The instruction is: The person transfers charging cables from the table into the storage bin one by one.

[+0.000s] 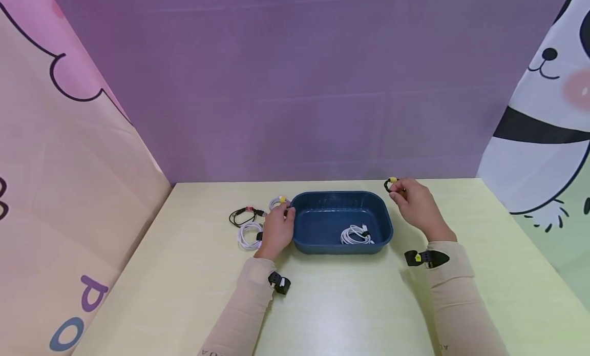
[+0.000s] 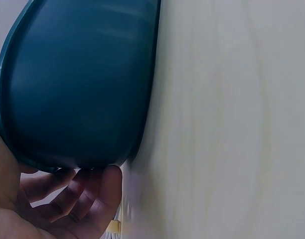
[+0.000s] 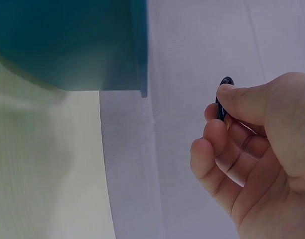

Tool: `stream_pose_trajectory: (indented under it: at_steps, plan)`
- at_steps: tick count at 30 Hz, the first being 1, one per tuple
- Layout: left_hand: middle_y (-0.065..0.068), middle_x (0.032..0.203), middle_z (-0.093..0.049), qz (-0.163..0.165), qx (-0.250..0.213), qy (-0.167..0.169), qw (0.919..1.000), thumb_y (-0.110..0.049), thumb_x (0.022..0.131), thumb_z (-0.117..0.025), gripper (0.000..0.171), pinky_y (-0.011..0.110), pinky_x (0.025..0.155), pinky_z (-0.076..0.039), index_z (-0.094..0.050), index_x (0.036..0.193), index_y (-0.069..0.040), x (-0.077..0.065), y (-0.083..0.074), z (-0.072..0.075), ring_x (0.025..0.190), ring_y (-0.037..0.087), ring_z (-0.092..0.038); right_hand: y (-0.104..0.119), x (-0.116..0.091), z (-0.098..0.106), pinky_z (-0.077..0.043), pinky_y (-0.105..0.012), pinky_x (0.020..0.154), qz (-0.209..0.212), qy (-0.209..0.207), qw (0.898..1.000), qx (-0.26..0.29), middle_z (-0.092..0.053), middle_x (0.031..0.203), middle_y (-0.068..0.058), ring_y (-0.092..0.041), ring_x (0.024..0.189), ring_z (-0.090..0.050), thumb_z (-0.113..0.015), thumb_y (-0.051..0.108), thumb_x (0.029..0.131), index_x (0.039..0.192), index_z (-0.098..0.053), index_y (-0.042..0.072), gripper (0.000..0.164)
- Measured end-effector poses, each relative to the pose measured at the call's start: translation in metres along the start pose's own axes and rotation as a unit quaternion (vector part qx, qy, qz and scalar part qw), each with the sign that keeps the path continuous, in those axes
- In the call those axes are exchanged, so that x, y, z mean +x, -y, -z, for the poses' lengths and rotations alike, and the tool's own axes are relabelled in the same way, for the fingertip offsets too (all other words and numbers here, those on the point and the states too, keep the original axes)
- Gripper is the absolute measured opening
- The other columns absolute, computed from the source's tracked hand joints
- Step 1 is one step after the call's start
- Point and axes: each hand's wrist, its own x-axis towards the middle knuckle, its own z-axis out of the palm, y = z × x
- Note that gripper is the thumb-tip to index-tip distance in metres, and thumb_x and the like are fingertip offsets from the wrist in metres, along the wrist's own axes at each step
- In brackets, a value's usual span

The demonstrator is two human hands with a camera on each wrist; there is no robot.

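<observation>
A dark blue plastic bin [image 1: 304, 247] stands mid-table with a coiled white cable [image 1: 356, 235] lying in its front right part. At its left end my left hand [image 1: 276, 229] holds the rim, fingers bent with their tips against the outer wall [image 2: 77, 99] in the left wrist view. Just right of the bin, raised near the table's back edge, my right hand [image 1: 417, 205] pinches a small black coiled cable [image 1: 387, 186] with a yellow tie. Seen edge-on in the right wrist view, that black cable [image 3: 222, 110] sits between thumb and fingertips.
Left of the bin lie a black cable [image 1: 237, 222] with a red tie, a coiled white cable [image 1: 240, 238] with a black tie, and a light cable [image 1: 273, 202] with a yellow tie, partly behind my left hand. A purple cloth wall [image 1: 286, 89] rises behind the table [image 1: 322, 305].
</observation>
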Motion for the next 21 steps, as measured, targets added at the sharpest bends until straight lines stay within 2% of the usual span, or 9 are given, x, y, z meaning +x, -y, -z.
stream_pose_trajectory:
  at_steps: [4, 9, 21]
  plan:
    - [0.017, 0.122, -0.069, 0.002, -0.001, 0.000, 1.0000, -0.024, 0.108, -0.051, 0.041, 0.040, 0.079, -0.055, -0.059, 0.140, -0.001, 0.0000, -0.0002, -0.0008, 0.095, 0.027, -0.064, 0.0029, 0.0002, 0.0013, -0.045, -0.036, 0.072, 0.008, -0.003, 1.000, 0.002, -0.062, 0.095, -0.018, -0.029, 0.081, -0.054, -0.063, 0.003, 0.099, 0.106, -0.062, -0.003, 0.009]
    - [0.017, 0.123, -0.068, 0.006, -0.001, -0.002, 1.0000, -0.024, 0.108, -0.051, 0.040, 0.043, 0.082, -0.056, -0.060, 0.140, -0.001, -0.0009, 0.0000, -0.0008, 0.098, 0.029, -0.065, 0.0054, -0.0005, 0.0008, -0.045, -0.035, 0.072, -0.002, 0.006, 1.000, 0.003, -0.062, 0.096, -0.018, -0.029, 0.082, -0.054, -0.064, 0.004, 0.099, 0.107, -0.062, -0.003, 0.010]
    - [0.016, 0.122, -0.068, 0.009, 0.001, 0.002, 1.0000, -0.024, 0.108, -0.051, 0.040, 0.040, 0.080, -0.055, -0.060, 0.140, -0.001, -0.0002, -0.0011, -0.0009, 0.095, 0.027, -0.063, 0.0088, 0.0003, 0.0018, -0.045, -0.035, 0.071, 0.005, 0.009, 1.000, 0.005, -0.061, 0.096, -0.017, -0.028, 0.082, -0.053, -0.064, 0.004, 0.099, 0.107, -0.062, -0.002, 0.010]
